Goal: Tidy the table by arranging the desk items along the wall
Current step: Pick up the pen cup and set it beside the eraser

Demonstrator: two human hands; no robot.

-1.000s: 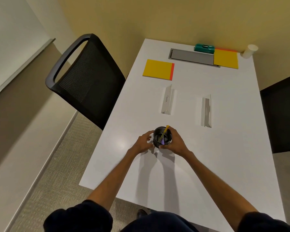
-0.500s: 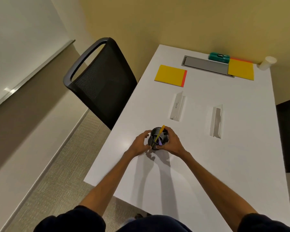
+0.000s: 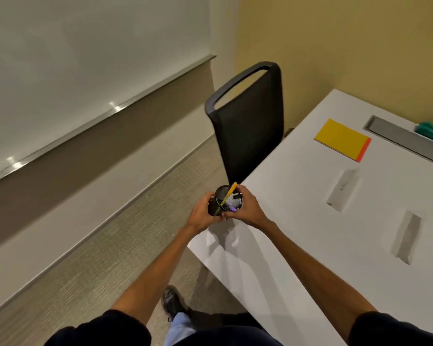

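Head view: left hand (image 3: 202, 214) and right hand (image 3: 248, 208) both clamp the black mesh pen cup (image 3: 224, 202) above the surface's (image 3: 298, 221) near-left edge.

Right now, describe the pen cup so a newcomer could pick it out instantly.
Start at the white table and find its left edge, just in front of the black chair. There both hands, left hand and right hand, grip a black mesh pen cup. It is the only round dark item, with a yellow pen sticking out; everything else on the table lies flat.
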